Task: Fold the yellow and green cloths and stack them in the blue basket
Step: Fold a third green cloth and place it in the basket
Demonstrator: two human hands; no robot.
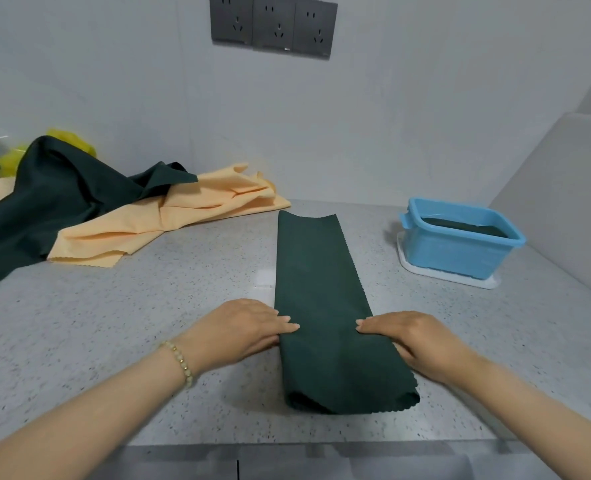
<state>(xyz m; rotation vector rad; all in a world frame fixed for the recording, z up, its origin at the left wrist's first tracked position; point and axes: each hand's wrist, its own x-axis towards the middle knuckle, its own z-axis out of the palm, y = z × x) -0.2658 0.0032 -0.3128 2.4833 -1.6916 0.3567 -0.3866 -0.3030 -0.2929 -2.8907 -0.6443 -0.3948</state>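
On the desk (148,306), midway, with left grip (249,327) and right grip (408,337) both flat-fingered, pressing the long edges of the narrow-folded green cloth (321,289) yet clasping nothing, pinch the near corners evenly and carry them square onto the far end

Bare forearms (96,403), pale bead bracelet (180,362) by left hand (242,327), short plain nails on right hand (411,337)

Dark green cloth (325,306); pale yellow cloth (169,220); blue basket (460,251); grey speckled counter (148,306).
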